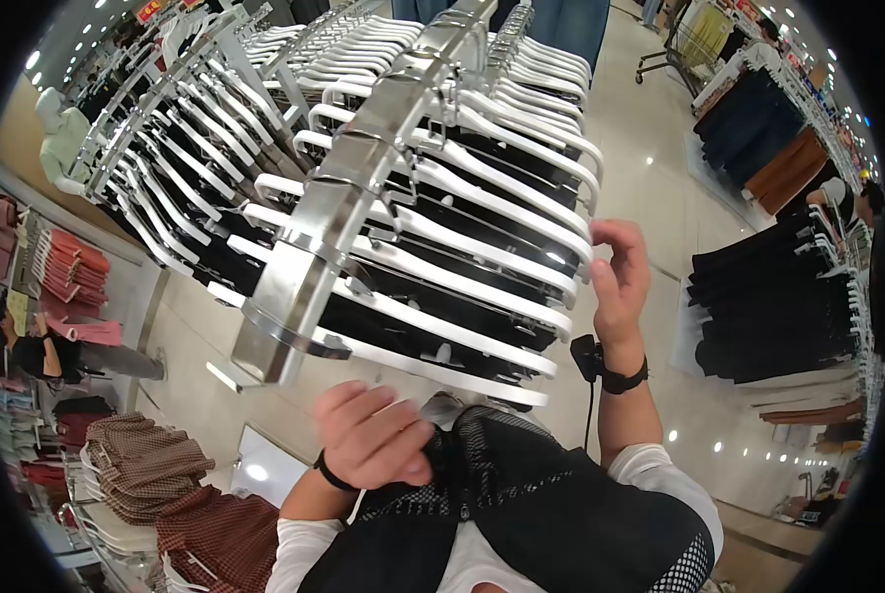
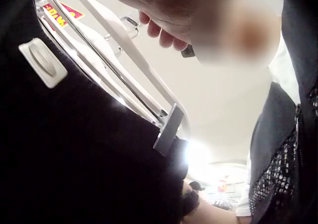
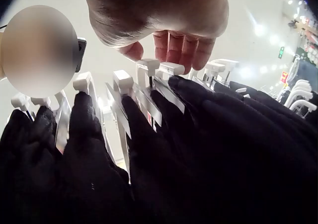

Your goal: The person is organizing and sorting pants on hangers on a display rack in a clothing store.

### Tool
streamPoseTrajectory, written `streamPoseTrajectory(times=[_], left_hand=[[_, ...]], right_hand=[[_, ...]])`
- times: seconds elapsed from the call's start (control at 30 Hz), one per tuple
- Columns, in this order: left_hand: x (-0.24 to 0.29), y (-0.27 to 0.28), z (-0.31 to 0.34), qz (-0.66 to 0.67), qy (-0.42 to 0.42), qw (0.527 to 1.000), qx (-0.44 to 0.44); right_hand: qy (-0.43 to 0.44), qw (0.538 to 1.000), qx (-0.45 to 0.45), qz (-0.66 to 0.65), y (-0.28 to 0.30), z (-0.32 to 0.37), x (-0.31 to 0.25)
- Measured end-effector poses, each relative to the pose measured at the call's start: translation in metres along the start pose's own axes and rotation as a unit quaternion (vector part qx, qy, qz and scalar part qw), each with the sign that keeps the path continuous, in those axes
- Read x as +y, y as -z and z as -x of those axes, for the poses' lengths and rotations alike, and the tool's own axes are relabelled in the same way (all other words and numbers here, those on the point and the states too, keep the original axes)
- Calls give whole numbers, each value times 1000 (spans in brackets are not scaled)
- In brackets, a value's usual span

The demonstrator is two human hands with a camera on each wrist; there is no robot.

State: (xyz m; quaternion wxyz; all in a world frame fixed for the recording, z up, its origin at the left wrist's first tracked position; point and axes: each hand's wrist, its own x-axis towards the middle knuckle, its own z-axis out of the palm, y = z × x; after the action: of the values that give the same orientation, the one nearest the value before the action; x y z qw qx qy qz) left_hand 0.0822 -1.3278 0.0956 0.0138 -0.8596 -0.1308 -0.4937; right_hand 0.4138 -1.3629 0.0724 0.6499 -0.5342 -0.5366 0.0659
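Note:
A row of black garments (image 3: 149, 184) hangs from white hangers (image 1: 432, 374) on a chrome rack bar (image 1: 358, 158). My right hand (image 1: 620, 282) is at the right ends of the hangers, thumb and bent fingers spread apart. In the right wrist view, its fingers (image 3: 175, 50) come down right at the white hanger tips (image 3: 147, 65). In front of the rack's near end, my left hand (image 1: 368, 435) hovers with loosely curled fingers and nothing in it. A white plastic tag (image 2: 42, 63) is on the nearest black garment in the left wrist view.
Another rack of white hangers (image 1: 205, 148) stands at the left. Checked garments (image 1: 141, 465) hang at the lower left, and black garments (image 1: 758, 306) hang on the right across the aisle floor (image 1: 650, 188). A person (image 1: 77, 351) stands at far left. A cart (image 1: 694, 44) is farther back.

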Motion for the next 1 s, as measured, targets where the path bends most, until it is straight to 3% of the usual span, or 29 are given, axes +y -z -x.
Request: streamPoseTrajectory(times=[0.2, 0.23, 0.3, 0.53, 0.73, 0.87, 0.9, 1.0], left_hand=[[-1, -40, -32, -47, 13, 997, -59], [-6, -48, -34, -86, -20, 993, -73], [-12, -60, -35, -93, -37, 994, -44], [-18, -69, -37, -115, -66, 991, -31], [-9, -76, -29, -142, 9, 989, -25], [12, -80, -27, -200, 117, 972, -32], [20, -84, -27, -221, 151, 963, -29], [40, -106, -33, -318, 229, 920, 22]], right_hand=[[67, 994, -30, 87, 7, -12, 5], [70, 993, -24, 89, 10, -13, 6], [76, 993, -13, 94, 16, -15, 12], [-40, 995, 49, 78, 20, -19, 36], [-42, 996, 73, 30, 15, -55, 61], [-35, 998, -51, -21, 24, -73, 87], [17, 997, -74, -8, 27, -80, 93], [20, 987, -151, -58, 41, -91, 105]])
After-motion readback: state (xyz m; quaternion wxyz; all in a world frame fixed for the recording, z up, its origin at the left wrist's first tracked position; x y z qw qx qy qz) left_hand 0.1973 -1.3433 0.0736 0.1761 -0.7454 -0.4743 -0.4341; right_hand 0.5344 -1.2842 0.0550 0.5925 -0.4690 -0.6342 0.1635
